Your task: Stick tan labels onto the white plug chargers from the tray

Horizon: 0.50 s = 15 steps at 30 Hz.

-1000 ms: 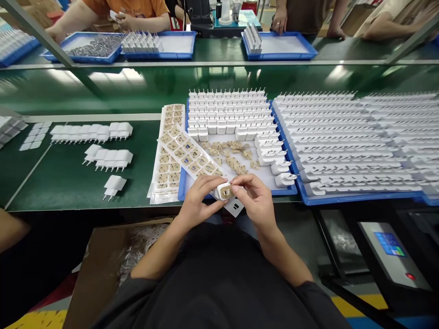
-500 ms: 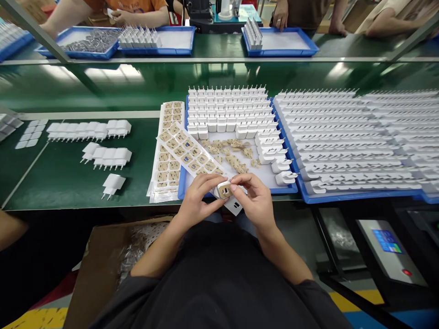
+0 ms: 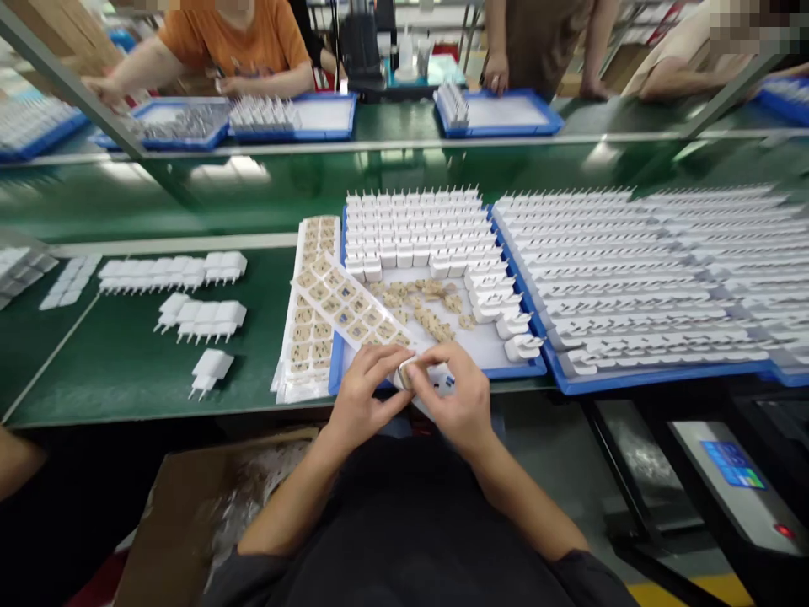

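Hovering by the blue tray's [image 3: 515, 371] edge, left hand [image 3: 359, 396] and right hand [image 3: 460, 396] pinch a white plastic charger [image 3: 401, 372]. Slipping could drop it.

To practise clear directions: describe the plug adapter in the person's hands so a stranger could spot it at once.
On the green bench, find the blue tray holding tan scraps. At its near edge, the left hand holds a white plug adapter, the right hand touching it. Unlike the adapters rowed in the tray, it is in hand, with a tan face showing.
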{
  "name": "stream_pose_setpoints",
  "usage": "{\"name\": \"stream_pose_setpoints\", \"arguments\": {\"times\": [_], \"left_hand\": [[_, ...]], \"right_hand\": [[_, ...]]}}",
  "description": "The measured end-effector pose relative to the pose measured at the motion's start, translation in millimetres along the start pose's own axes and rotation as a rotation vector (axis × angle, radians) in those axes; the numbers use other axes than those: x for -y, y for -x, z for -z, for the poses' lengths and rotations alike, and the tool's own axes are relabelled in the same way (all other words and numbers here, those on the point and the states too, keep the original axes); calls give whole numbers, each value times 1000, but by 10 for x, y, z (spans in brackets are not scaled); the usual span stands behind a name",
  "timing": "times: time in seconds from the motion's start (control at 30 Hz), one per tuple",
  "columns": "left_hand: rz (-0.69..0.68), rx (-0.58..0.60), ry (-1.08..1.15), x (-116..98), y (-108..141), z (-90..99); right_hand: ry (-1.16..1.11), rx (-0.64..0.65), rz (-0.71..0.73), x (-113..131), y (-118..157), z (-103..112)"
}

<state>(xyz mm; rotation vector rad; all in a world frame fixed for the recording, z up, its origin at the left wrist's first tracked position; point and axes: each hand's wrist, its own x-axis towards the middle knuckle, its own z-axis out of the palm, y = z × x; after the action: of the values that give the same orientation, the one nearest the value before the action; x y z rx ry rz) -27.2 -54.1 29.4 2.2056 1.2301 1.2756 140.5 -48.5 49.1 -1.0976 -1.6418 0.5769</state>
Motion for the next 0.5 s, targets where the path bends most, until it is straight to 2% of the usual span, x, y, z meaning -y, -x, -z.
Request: {"name": "stream_pose_setpoints", "arguments": {"times": [0.07,0.13,0.3,0.37,0.5], "left_hand": [[15,-16,-8,2,16,-13],[41,-55,-8,41,34,-51],[30,-163,37,199,59,-208],[22,-182,54,227,75,-255],[-15,-190,46,208,86,-298]], "right_hand": [[29,-40,9,-43,-8,9],[-49,-42,-48,-106,-22,18],[-474,175,-235,-182,5,-15],[-598,160,-305,-178,49,-61],[-829,32,-422,-195,96,-141]]}}
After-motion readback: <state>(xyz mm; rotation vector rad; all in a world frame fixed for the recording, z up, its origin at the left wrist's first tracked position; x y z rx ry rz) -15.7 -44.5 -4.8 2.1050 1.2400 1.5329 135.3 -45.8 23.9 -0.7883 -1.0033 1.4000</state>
